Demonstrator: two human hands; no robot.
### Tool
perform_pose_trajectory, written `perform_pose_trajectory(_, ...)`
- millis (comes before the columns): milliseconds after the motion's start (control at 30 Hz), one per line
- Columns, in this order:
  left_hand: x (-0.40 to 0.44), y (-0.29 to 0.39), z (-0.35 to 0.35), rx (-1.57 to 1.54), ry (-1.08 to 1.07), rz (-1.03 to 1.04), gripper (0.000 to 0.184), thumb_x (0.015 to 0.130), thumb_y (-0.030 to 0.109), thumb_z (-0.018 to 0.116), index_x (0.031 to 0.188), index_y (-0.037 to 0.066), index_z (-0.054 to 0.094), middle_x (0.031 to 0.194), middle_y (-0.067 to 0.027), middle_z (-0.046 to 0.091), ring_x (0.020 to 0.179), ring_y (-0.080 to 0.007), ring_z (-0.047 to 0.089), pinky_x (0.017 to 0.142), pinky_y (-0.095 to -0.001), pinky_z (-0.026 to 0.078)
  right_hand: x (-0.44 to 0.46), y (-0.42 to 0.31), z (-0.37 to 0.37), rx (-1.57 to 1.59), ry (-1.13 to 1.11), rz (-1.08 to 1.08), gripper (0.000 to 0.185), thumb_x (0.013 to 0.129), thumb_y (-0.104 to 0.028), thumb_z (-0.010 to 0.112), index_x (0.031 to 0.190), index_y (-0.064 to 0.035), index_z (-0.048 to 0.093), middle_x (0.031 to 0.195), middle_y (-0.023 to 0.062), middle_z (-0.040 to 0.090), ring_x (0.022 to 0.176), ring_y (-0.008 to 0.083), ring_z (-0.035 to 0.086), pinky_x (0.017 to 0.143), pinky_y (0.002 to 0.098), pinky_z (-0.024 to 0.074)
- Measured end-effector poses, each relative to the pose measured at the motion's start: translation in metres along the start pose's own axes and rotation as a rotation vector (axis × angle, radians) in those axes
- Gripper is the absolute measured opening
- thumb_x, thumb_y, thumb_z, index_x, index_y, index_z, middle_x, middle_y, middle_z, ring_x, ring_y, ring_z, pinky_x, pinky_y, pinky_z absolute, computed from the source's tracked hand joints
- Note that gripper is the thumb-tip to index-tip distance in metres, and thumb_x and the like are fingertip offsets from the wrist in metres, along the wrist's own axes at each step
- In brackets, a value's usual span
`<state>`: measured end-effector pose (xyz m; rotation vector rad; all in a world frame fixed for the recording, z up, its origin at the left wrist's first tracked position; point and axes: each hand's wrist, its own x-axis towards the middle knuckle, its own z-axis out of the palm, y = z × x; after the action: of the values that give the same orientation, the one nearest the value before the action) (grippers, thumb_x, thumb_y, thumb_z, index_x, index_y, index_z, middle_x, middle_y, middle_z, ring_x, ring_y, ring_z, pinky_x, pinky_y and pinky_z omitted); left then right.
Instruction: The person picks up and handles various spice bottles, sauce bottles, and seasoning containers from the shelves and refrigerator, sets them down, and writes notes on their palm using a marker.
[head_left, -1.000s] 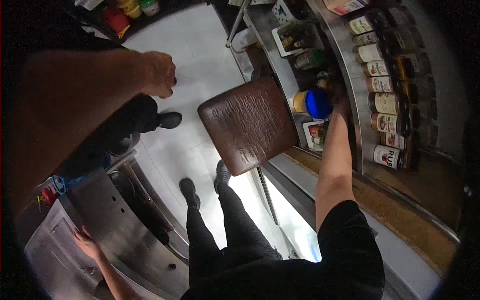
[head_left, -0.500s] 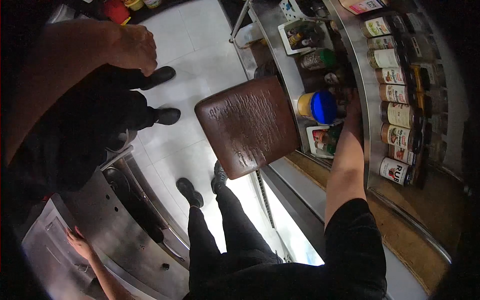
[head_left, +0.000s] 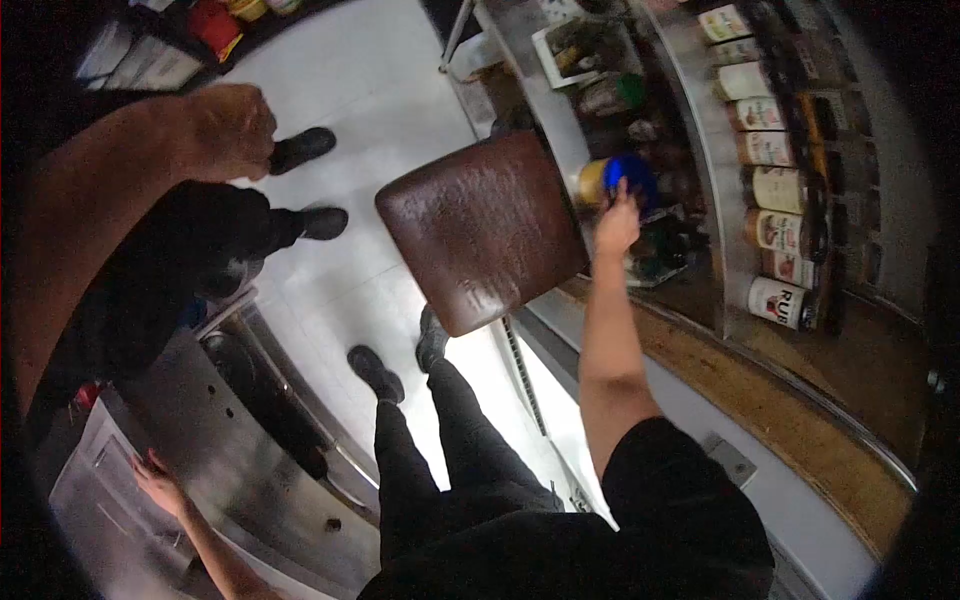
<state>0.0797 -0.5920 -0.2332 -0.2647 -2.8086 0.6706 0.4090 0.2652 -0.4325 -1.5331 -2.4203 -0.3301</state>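
My right hand [head_left: 618, 225] reaches into the lower shelf. Its fingers close against the blue lid of a yellow tub [head_left: 592, 183]; the fingertips are slightly blurred. Just below that hand, a tray of dark bottles [head_left: 660, 250] is partly visible. A jar with a green lid [head_left: 612, 95] lies farther back on the same shelf. On the other side, my left hand [head_left: 158, 482] rests with fingers spread on a stainless steel surface [head_left: 265, 490], holding nothing.
A brown padded stool [head_left: 485, 230] stands beside the shelf. Labelled spice jars [head_left: 770, 190] line the upper shelf [head_left: 725, 270]. Another person's forearm [head_left: 130, 165] extends over the left side, with that person's shoes [head_left: 305, 150] on the tiled floor [head_left: 370, 120].
My right hand has come out from deeper among the shelf items, moving left onto the blue-lidded tub. My left hand stays on the steel surface. The whole view has shifted slightly.
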Motion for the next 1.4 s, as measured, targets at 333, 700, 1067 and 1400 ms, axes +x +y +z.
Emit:
perform_pose_trajectory(333, 0.001, 0.006, -0.002, -0.028, 0.069, 0.053, 0.05, 0.097, 0.038, 0.05, 0.126, -0.003, 0.052, 0.124, -0.0222, 0.055, 0.112, -0.0386, 0.054, 0.093, -0.0437, 0.045, -0.006, -0.019, -0.044, 0.049, -0.173, 0.093, 0.042, 0.089, -0.028, 0.058, 0.128, -0.0137, 0.054, 0.123, 0.0217, 0.056, 0.103, 0.0383, 0.061, 0.082, 0.0483, 0.0512)
perform_pose_trajectory(700, -0.002, 0.008, -0.022, -0.515, 0.199, -0.033, 0.036, 0.095, 0.03, 0.057, 0.112, -0.002, 0.061, 0.11, -0.0216, 0.062, 0.101, -0.0391, 0.059, 0.087, -0.0434, 0.046, -0.312, -0.193, -0.155, 0.311, -1.035, -0.606, 0.027, 0.087, -0.03, 0.057, 0.104, -0.012, 0.068, 0.109, 0.015, 0.066, 0.092, 0.0337, 0.066, 0.083, 0.0447, 0.0524)
perform_pose_trajectory(1067, -0.006, 0.006, -0.042, -0.625, 0.263, -0.057, 0.03, 0.097, 0.022, 0.05, 0.121, 0.005, 0.054, 0.116, -0.0146, 0.056, 0.111, -0.0334, 0.052, 0.095, -0.0443, 0.043, -0.323, -0.127, -0.278, -0.067, -1.242, -0.615, 0.027, 0.085, -0.023, 0.056, 0.098, -0.0032, 0.07, 0.103, 0.0193, 0.068, 0.099, 0.0342, 0.065, 0.084, 0.0452, 0.0528)
perform_pose_trajectory(1400, -0.014, 0.006, -0.036, -0.699, 0.337, 0.102, 0.02, 0.09, 0.024, 0.057, 0.09, 0.004, 0.057, 0.099, -0.0112, 0.054, 0.104, -0.0293, 0.053, 0.107, -0.0566, 0.029, -0.279, -0.058, -0.339, -0.01, -1.022, -0.367, 0.034, 0.085, -0.028, 0.053, 0.105, -0.0056, 0.069, 0.107, 0.0179, 0.067, 0.103, 0.0345, 0.064, 0.09, 0.046, 0.0499)
